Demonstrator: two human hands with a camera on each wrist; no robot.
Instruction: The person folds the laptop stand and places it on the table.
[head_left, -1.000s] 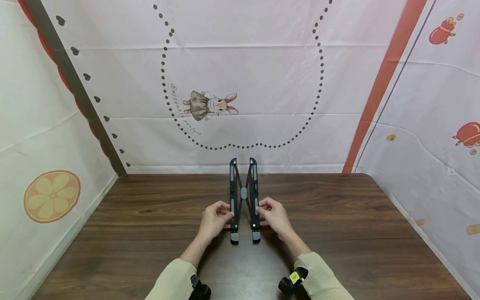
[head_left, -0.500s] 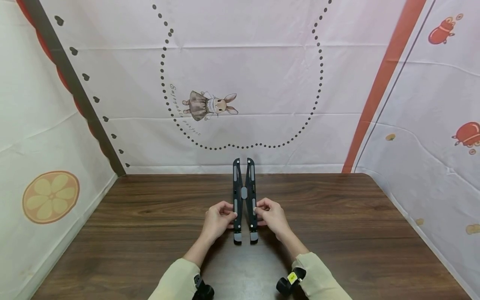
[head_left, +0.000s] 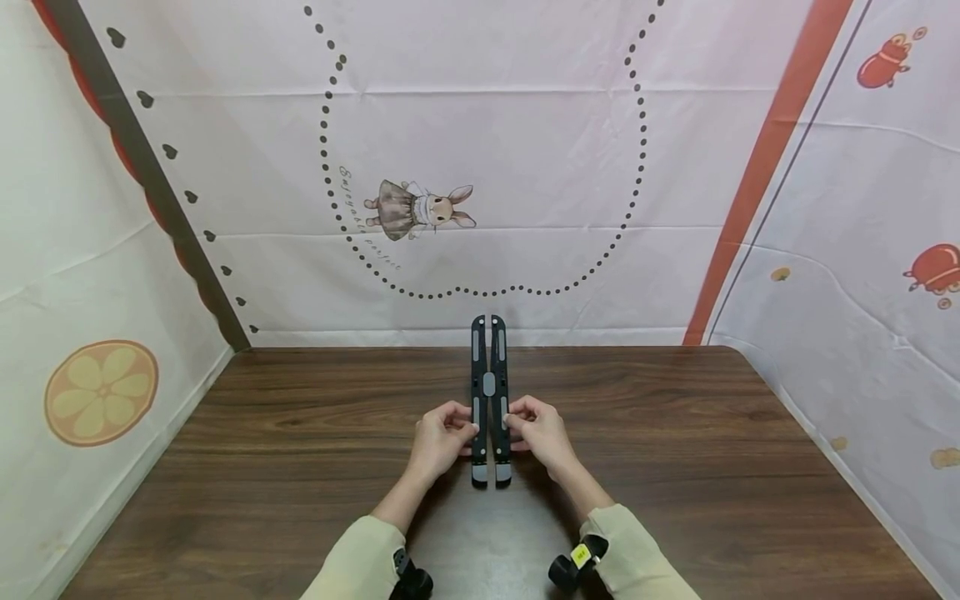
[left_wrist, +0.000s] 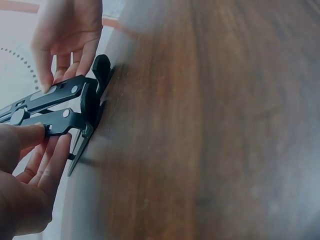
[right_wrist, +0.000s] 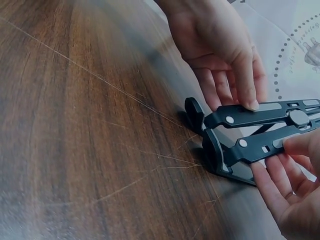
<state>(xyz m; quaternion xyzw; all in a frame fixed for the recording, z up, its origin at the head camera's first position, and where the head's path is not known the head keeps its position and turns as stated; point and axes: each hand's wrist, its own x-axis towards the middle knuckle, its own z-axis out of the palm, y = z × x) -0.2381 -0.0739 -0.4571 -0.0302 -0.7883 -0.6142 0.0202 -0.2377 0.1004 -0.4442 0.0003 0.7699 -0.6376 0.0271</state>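
A black folding laptop stand point(head_left: 480, 454) with grey pads stands at the middle of the table, its two long arms nearly side by side with a narrow gap. A grey round joint point(head_left: 489, 384) links them. My left hand point(head_left: 441, 442) pinches the left arm between thumb and fingers; my right hand point(head_left: 542, 433) pinches the right arm the same way. In the left wrist view the stand point(left_wrist: 60, 92) shows its upturned front hooks and the legs beneath. The right wrist view shows the hooked ends of the stand point(right_wrist: 257, 142) close to the wood surface.
The brown wooden table point(head_left: 300, 500) stretches out on both sides of the hands. Behind it hangs a white printed cloth point(head_left: 540, 167) that meets the table's far edge. More cloth point(head_left: 97, 275) lines the left side.
Both hands have moved inward, bringing the stand's two arms closer together. The wide X between them has narrowed to a slim gap. Each hand keeps its pinch.
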